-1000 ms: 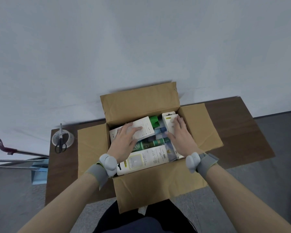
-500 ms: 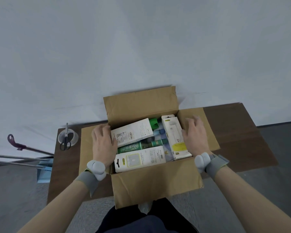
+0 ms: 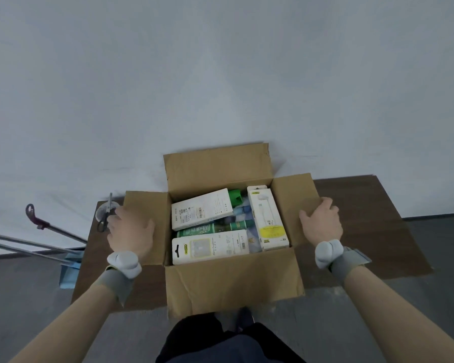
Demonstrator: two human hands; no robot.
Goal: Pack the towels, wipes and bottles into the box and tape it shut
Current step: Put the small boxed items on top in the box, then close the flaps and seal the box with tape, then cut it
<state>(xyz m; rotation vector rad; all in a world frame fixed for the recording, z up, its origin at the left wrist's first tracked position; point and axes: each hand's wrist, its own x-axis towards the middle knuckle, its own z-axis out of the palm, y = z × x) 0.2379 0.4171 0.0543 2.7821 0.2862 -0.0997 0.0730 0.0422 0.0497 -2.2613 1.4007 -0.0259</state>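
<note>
An open cardboard box (image 3: 233, 284) stands on a dark wooden table (image 3: 364, 205), all its flaps spread out. Inside lie three white retail packages (image 3: 210, 247), a green bottle (image 3: 215, 227) on its side, a green cap (image 3: 235, 196) and bluish items between them. My left hand (image 3: 130, 231) rests on the left flap (image 3: 144, 205), fingers curled over its outer edge. My right hand (image 3: 321, 222) grips the outer edge of the right flap (image 3: 291, 203). The rear flap (image 3: 216, 169) stands upright against the wall.
A clear cup with black-handled scissors (image 3: 104, 217) stands at the table's back left corner, just beyond my left hand. Metal rods with a maroon handle (image 3: 34, 218) and a blue object (image 3: 70, 271) lie left of the table. A pale wall rises behind.
Both hands have come out of the box and moved outward, from pressing on the packages to the outer edges of the left and right flaps.
</note>
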